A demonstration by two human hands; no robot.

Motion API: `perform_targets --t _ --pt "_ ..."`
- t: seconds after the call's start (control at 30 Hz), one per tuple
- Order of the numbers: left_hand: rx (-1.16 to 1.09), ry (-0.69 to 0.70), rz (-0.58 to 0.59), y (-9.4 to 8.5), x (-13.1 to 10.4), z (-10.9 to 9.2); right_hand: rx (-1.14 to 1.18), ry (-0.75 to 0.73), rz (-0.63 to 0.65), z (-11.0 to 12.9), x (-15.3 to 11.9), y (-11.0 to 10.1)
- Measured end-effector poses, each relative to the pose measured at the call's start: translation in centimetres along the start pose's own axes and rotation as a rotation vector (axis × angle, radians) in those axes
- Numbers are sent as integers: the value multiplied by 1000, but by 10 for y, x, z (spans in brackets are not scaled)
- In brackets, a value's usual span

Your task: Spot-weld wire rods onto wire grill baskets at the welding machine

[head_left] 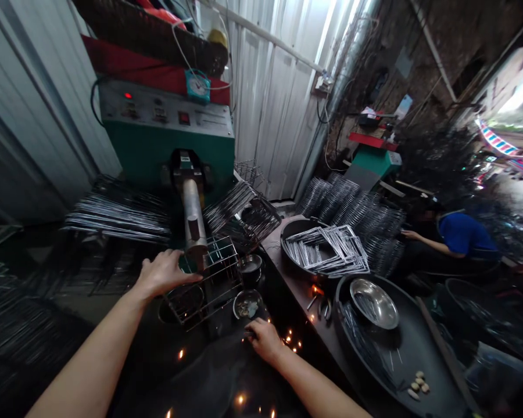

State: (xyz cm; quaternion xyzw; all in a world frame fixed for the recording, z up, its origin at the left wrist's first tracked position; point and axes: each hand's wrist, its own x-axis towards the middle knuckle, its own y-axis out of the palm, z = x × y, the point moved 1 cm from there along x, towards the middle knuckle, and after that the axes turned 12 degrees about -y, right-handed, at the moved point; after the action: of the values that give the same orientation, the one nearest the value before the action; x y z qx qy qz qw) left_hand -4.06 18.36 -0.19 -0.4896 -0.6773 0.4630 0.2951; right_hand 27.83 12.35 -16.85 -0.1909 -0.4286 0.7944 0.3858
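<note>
A wire frame basket (220,273) sits beneath the metal arm (192,212) of a green machine (135,145). My left hand (168,274) is closed on the basket's upper left side, thumb stretched along it. To the right, my right hand (264,339) has its fingers bent together beside a small bowl (247,304) of small bits; what its fingertips hold, if anything, is too small to tell. Another small bowl (250,264) stands just behind. Bright sparks show around my right hand and below.
Flat wire frames (117,215) are stacked at the left. A black tub (287,255) of wire frames and a large black tray (422,342) with a steel bowl (375,303) stand at the right. Pliers (328,309) lie between. A person in blue (466,232) sits beyond.
</note>
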Motion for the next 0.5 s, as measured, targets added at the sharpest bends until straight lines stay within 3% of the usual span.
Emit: perform_targets --t 0.2,0.3,0.4,0.5 --pt "-298 -89 104 -23 14 30 153 -50 -17 -7 -35 4" --pt "-357 -104 163 -31 23 45 367 0 -172 -11 -35 2" --pt "-420 -96 195 -20 22 65 745 257 -380 -16 -27 -4" --pt "-561 -124 97 12 10 90 1173 568 -451 -21 -24 -11"
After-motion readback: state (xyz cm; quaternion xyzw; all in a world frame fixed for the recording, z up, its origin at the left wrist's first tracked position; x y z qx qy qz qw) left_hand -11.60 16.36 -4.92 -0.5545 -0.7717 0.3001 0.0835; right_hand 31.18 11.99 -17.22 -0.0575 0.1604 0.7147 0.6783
